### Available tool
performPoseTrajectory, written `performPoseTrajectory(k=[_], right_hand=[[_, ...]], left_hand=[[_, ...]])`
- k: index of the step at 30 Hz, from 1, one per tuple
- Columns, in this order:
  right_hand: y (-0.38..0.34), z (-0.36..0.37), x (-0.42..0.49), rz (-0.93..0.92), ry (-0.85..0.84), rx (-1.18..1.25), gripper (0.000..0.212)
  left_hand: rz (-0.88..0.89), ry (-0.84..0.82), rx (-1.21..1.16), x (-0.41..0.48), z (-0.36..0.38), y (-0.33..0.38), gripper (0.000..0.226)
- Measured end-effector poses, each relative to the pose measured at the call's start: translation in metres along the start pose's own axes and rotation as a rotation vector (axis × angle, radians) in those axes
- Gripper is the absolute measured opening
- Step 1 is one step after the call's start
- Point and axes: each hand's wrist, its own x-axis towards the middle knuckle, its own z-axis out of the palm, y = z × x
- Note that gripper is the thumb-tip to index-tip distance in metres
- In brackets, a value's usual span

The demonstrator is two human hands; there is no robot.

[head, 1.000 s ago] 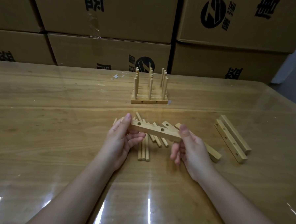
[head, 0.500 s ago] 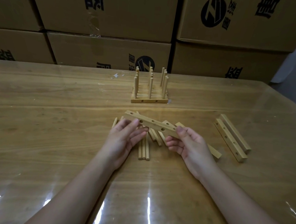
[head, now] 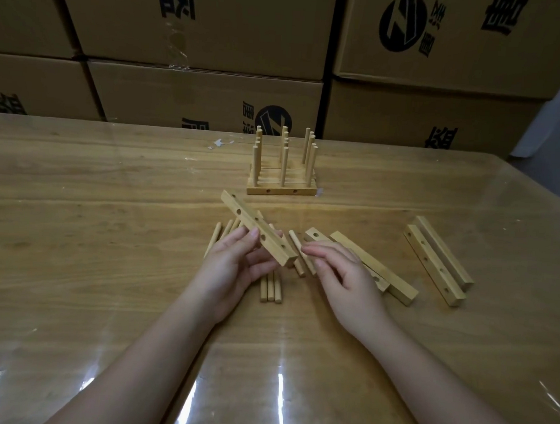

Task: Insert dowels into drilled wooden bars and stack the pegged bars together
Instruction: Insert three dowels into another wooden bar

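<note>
Head cam: left hand has a drilled bar pinched between thumb and fingers, tilted up over the loose dowels. Right hand sits just beside it, fingers loose (gripping nothing I can see). The pegged stack stands farther back on the table.

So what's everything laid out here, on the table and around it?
Held bar: one, pale wood, drilled, raised at centre.
Loose bars: four, pale wood, two under the right hand, two farther right.
Loose dowels: several, pale wood, on the table beneath the hands.
Pegged stack: one, pale wood, far centre.
Cardboard boxes: several, brown with black print, behind the table.
Table: one, wood-grain, glossy.
Left hand: grips the held bar.
Right hand: fingers relaxed, over the dowels.
</note>
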Motion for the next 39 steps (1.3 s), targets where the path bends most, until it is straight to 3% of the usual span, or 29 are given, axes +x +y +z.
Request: performPoseTrajectory(k=[6,13,19,23,27,28,32,39], right_hand=[[0.002,0.007,-0.003,0.017,-0.202,-0.369,0.04],[0.002,0.008,-0.004,0.049,-0.117,-0.569,0.042],[0.008,-0.011,0.002,0.055,0.024,-0.687,0.017],[0.011,-0.01,0.004,0.061,0.12,-0.379,0.029],[0.008,-0.018,0.009,0.339,0.175,0.573,0.017],[0.008,-0.021,0.01,0.376,0.17,0.719,0.017],[0.011,-0.024,0.01,0.411,0.116,0.825,0.034],[0.012,-0.029,0.012,0.387,0.023,1.029,0.018]], left_hand=[[-0.004,0.051,-0.173,0.004,-0.006,0.001,0.025],[-0.012,0.002,-0.109,0.004,-0.005,-0.002,0.03],[-0.024,-0.012,-0.078,0.004,-0.006,-0.002,0.037],[-0.016,-0.029,-0.045,0.005,-0.005,-0.004,0.037],[0.002,-0.044,0.095,0.004,-0.005,-0.007,0.027],[0.005,-0.047,0.112,0.004,-0.005,-0.008,0.027],[0.01,-0.072,0.152,0.004,-0.003,-0.007,0.029],[0.015,-0.147,0.269,-0.001,-0.002,-0.006,0.039]])
